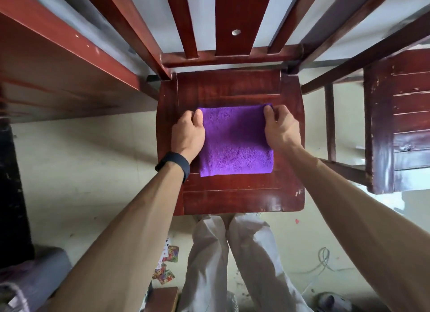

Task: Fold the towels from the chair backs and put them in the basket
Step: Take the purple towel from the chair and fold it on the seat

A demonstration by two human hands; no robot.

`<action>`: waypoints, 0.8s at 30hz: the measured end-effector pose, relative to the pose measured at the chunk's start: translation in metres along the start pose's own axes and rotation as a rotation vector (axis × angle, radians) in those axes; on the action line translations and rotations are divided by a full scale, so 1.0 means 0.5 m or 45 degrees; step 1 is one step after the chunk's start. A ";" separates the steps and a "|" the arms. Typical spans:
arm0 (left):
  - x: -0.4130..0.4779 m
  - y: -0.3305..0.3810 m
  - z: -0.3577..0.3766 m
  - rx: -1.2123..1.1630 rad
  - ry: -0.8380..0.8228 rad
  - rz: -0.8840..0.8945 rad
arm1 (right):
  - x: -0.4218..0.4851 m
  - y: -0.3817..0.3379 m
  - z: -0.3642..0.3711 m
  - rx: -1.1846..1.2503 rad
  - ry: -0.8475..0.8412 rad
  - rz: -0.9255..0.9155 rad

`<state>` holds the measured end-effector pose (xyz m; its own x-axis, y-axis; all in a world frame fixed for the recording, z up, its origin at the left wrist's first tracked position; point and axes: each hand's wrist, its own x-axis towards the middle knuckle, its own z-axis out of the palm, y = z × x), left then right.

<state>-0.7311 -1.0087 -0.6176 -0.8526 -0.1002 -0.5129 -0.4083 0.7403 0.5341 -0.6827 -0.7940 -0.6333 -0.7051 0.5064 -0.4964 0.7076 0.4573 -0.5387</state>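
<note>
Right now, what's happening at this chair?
A person is folding a purple towel flat on the seat of a wooden chair. The left hand presses its left edge; the right hand pinches the far right corner. The towel is already a compact rectangle. No basket is in view, so it has not gone in yet.

- Soft, even daylight fills the scene; shadows are faint.
- Pale glare streaks the glossy chair seat [232, 200] along its near edge and the red rail [69, 39] at far left.
- The wide-angle lens bends and splays the chair back slats [235, 20] outward.
- Near corners smear into blur; the purple towel [235, 139] is sharp at centre.
</note>
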 end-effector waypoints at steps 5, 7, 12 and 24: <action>0.009 -0.002 0.029 0.268 0.134 0.025 | 0.019 -0.002 0.020 -0.169 0.053 0.004; 0.003 0.002 0.036 0.380 0.216 0.070 | 0.017 -0.005 0.020 -0.237 0.096 -0.032; -0.042 -0.024 0.036 0.366 0.455 0.388 | -0.029 -0.008 0.020 -0.325 0.372 -0.279; -0.070 -0.163 0.076 0.825 0.123 0.619 | -0.101 0.088 0.077 -0.841 0.035 -0.563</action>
<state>-0.6554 -1.0403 -0.6687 -0.9223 0.2963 -0.2481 0.2590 0.9504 0.1721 -0.6177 -0.8279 -0.6581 -0.9317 0.1905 -0.3092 0.2491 0.9547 -0.1628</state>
